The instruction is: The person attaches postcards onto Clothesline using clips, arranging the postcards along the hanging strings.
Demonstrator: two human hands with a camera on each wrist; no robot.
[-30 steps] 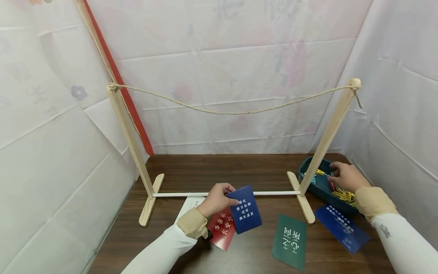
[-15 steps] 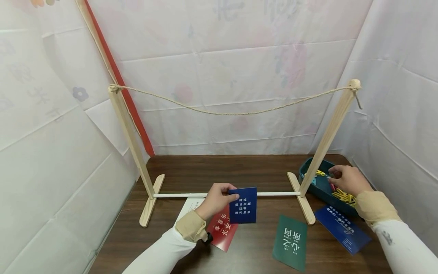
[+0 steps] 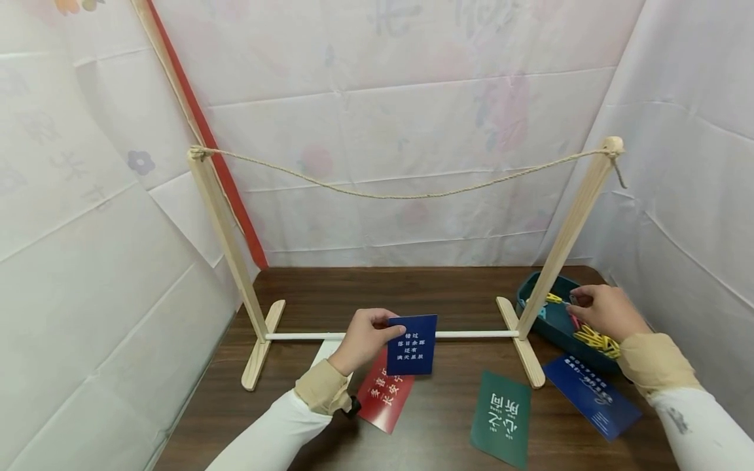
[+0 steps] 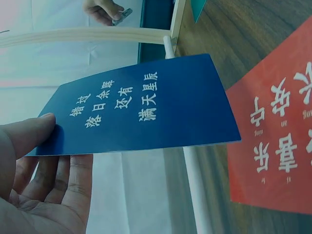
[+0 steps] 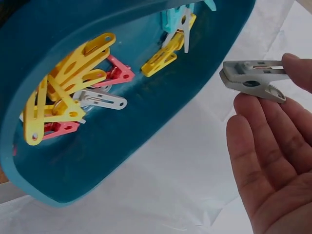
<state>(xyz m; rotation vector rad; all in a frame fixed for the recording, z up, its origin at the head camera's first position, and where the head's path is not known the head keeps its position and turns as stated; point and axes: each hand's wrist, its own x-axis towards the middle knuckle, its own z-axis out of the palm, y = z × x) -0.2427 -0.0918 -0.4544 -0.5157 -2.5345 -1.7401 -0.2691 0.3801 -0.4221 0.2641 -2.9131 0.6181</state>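
Observation:
My left hand [image 3: 362, 341] pinches a dark blue card [image 3: 417, 363] with white lettering by its upper left corner, thumb in front and fingers behind. The card is raised, overlapping the white rod and a red card [image 3: 383, 402] in the head view. At the right, my right hand [image 3: 602, 310] is over the teal bin [image 3: 546, 330]. In the right wrist view it pinches a grey clothespin [image 5: 249, 78] between thumb and fingers, just outside the bin's rim. Inside the bin lie yellow clothespins [image 5: 73, 68], along with red, white and turquoise ones.
A sagging rope [image 3: 377, 195] is tied between two wooden posts [image 3: 230, 252] joined low down by a white rod [image 3: 471, 334]. Green [image 3: 501, 418] and blue [image 3: 595, 396] cards lie on the brown table [image 3: 436, 432] at the right; a white card [image 3: 326, 351] is partly hidden behind the left hand.
The left hand has shifted slightly left and up, and its blue card has turned from tilted to nearly upright. The right hand has barely moved over the bin.

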